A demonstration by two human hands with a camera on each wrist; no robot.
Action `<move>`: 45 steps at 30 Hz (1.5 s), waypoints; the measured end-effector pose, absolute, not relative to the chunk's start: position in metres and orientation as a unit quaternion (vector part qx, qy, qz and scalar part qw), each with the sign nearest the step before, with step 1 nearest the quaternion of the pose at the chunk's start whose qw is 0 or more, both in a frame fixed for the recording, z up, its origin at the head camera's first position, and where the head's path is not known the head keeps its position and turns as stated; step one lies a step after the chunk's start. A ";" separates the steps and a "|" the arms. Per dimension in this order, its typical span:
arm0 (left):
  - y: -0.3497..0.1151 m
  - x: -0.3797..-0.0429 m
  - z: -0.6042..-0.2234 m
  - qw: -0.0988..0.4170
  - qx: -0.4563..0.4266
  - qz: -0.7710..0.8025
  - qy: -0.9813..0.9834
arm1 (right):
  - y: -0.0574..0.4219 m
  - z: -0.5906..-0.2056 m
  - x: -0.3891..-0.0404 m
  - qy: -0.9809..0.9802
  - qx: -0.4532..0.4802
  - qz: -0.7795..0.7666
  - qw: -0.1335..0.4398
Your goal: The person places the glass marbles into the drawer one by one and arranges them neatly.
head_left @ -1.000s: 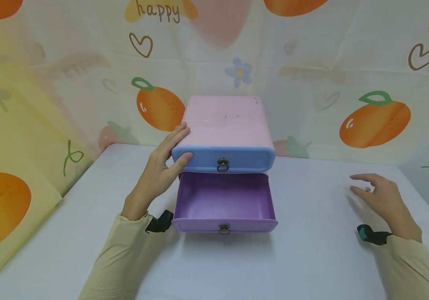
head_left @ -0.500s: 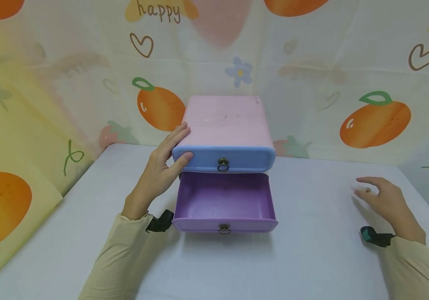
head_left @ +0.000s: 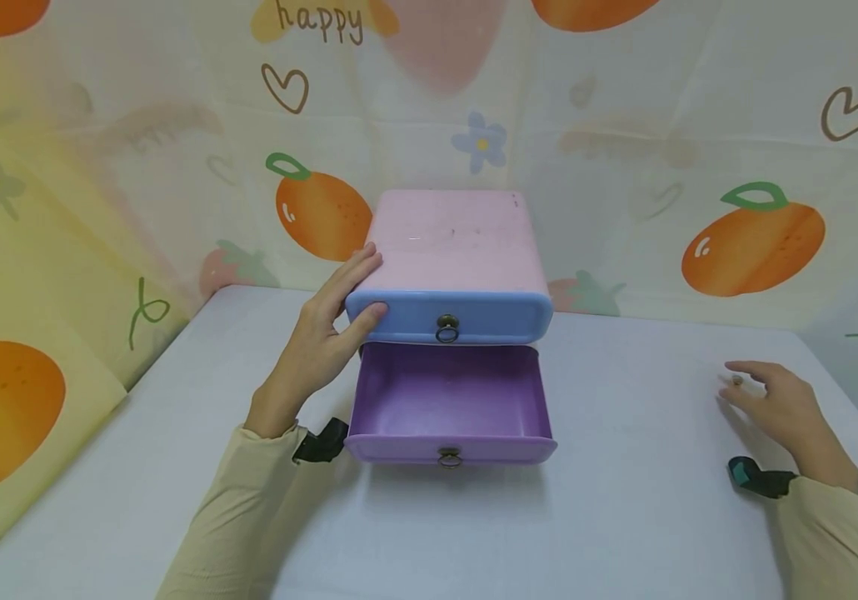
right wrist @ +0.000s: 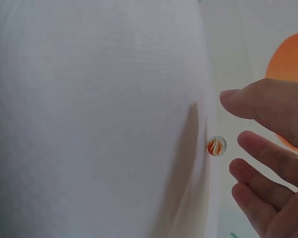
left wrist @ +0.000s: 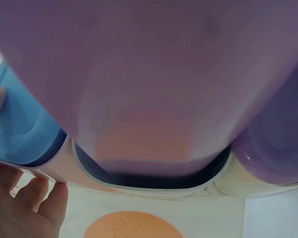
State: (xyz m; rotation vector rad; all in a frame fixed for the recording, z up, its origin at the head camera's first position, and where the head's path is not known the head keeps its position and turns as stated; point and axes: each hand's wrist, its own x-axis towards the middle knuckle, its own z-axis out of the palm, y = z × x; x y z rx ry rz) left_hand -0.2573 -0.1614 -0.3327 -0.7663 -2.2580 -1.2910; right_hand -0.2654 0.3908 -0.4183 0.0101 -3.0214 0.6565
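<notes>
A small two-drawer box stands at the middle of the table, with a pink top (head_left: 451, 242) and a closed blue upper drawer (head_left: 406, 321). Its purple lower drawer (head_left: 450, 392) is pulled out, with nothing seen inside. My left hand (head_left: 316, 333) rests against the box's upper left corner, thumb on the blue front, fingers along the side. At the right, a clear glass marble (right wrist: 217, 146) with orange and white swirls lies on the table, seen small in the head view. My right hand (head_left: 781, 404) is beside it, thumb and fingers apart and not touching it.
A white cloth (head_left: 624, 500) covers the table. Behind it hangs a fruit-print curtain (head_left: 586, 167), close to the back of the box, and it continues along the left side. The lower drawer juts toward the front.
My right hand has drawn back to the right, so the marble now sits nearer its fingertips. The left hand, the box and the marble stay in place.
</notes>
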 end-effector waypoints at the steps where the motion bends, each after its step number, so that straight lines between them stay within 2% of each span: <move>1: -0.161 -0.257 -0.333 0.213 -0.276 -0.466 -0.813 | 0.391 -0.419 -0.265 -0.977 0.004 0.212 0.025; 11: -0.161 -0.257 -0.332 0.211 -0.275 -0.468 -0.813 | 0.395 -0.420 -0.266 -0.972 -0.035 0.223 -0.069; 22: -0.161 -0.257 -0.332 0.211 -0.276 -0.467 -0.813 | 0.397 -0.423 -0.265 -0.972 -0.026 0.225 -0.066; 30: -0.161 -0.257 -0.333 0.213 -0.274 -0.466 -0.814 | 0.395 -0.423 -0.263 -0.975 -0.019 0.218 -0.042; 45: -0.161 -0.256 -0.332 0.209 -0.273 -0.466 -0.815 | 0.396 -0.426 -0.266 -0.974 -0.023 0.220 -0.046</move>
